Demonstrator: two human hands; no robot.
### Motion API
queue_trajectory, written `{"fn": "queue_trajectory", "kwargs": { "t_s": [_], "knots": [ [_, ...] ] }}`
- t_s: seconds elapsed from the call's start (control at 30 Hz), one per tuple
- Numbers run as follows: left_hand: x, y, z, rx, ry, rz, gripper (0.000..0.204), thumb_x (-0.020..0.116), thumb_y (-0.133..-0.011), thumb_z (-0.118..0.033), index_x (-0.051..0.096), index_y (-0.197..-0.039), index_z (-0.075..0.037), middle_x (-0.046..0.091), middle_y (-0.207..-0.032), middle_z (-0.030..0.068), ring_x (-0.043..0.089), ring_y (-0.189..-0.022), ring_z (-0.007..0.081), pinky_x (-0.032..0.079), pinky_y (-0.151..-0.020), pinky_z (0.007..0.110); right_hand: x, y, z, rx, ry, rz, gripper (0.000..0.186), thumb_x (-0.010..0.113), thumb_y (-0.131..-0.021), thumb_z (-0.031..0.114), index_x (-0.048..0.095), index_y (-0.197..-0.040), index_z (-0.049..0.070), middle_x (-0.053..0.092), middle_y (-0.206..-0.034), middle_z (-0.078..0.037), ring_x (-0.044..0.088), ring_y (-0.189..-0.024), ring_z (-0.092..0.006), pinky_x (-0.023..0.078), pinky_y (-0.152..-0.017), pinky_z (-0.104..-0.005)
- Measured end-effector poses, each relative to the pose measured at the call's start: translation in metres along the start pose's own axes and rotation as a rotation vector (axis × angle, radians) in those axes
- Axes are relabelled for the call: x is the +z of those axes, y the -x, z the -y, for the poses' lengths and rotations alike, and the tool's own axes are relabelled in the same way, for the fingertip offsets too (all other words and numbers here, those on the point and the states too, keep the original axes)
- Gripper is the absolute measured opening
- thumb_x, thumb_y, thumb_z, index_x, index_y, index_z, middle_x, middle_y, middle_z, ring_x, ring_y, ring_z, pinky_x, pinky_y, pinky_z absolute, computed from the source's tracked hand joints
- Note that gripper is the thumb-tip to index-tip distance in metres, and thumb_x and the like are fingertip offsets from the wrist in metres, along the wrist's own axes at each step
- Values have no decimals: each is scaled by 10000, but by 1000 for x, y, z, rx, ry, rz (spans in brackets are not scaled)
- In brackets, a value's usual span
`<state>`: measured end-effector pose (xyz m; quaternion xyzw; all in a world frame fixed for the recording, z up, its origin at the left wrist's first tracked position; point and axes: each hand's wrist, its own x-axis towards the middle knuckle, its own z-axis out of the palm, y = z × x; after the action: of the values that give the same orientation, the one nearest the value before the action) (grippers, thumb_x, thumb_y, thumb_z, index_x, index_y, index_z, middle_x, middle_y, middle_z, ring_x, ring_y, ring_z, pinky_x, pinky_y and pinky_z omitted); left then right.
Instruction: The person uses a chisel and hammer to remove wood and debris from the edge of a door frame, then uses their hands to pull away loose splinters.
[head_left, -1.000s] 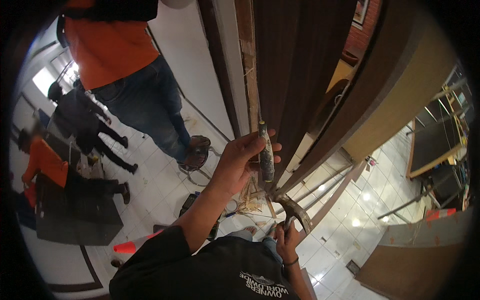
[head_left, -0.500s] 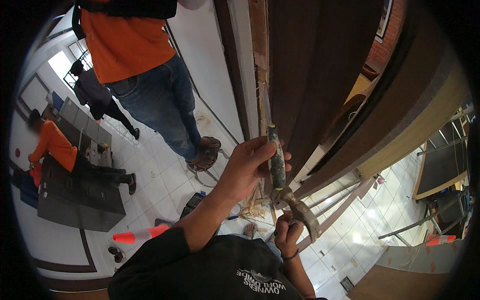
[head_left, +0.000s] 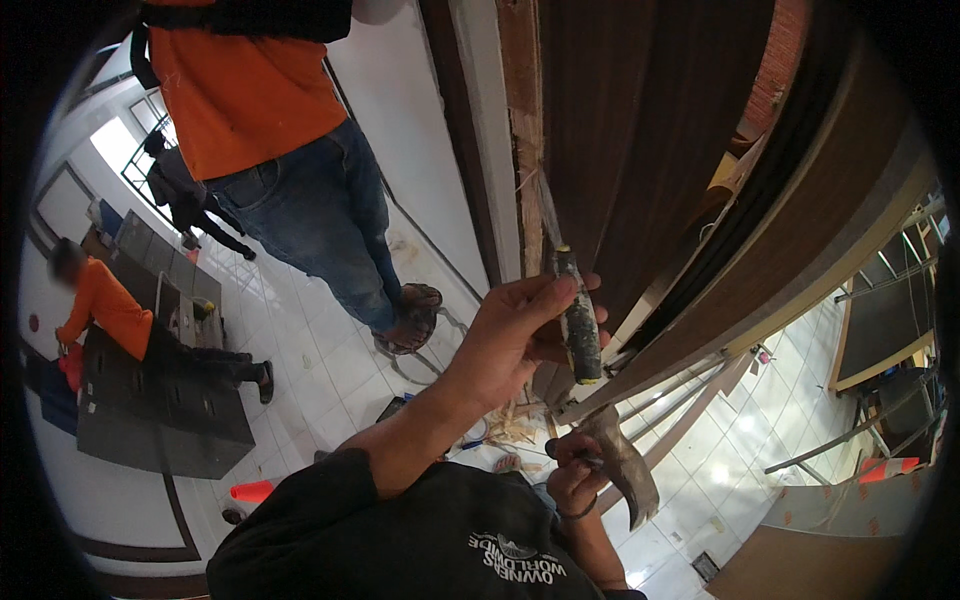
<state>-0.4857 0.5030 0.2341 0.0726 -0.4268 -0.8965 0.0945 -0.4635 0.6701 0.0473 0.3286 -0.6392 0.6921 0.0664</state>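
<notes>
- Gripped in the left hand (head_left: 510, 340), head view: one chisel-like tool (head_left: 580, 325), its dark, paint-worn handle pinched between thumb and fingers.
- Narrow metal blade (head_left: 548, 212) pointed upward, set along the splintered edge of a timber frame (head_left: 525, 130), beside a dark brown panel (head_left: 620, 130); whether wood is touched by the tip cannot be told.
- Held in the closed right hand (head_left: 575, 475): one hammer (head_left: 628, 472), worn metal head, curved, placed below the tool's yellow-tipped handle end and apart from it.
- Wood splinters (head_left: 512, 430), pale, scattered on white floor tiles (head_left: 325, 385) beneath the hands.
- One person in orange shirt and jeans (head_left: 300, 210), stood near the frame.
- One dark cabinet (head_left: 165, 420), leaned over by a second person in orange (head_left: 115, 310).
- One orange cone (head_left: 252, 491), partly hidden by the wearer's black sleeve (head_left: 310, 500).
</notes>
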Motion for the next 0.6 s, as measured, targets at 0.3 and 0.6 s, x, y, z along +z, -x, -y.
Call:
{"fn": "queue_trajectory", "kwargs": {
  "t_s": [0.3,0.6],
  "knots": [
    [1,-3,0,-25,-17,8,431,568,-847,-320,507,-1109,17,625,-887,139,653,-780,241,565,-663,321,19,-20,20,81,192,-50,209,427,-845,241,430,-804,36,442,-645,-46,394,-528,-141,325,-479,-258],
    [5,-4,1,-22,10,9,405,575,-845,-322,527,-1090,-4,631,-884,130,651,-796,247,564,-662,324,11,-18,27,-26,-93,-127,388,457,-846,420,371,-669,86,354,-560,-14,333,-493,-121,293,-440,-258]
  ]
}}
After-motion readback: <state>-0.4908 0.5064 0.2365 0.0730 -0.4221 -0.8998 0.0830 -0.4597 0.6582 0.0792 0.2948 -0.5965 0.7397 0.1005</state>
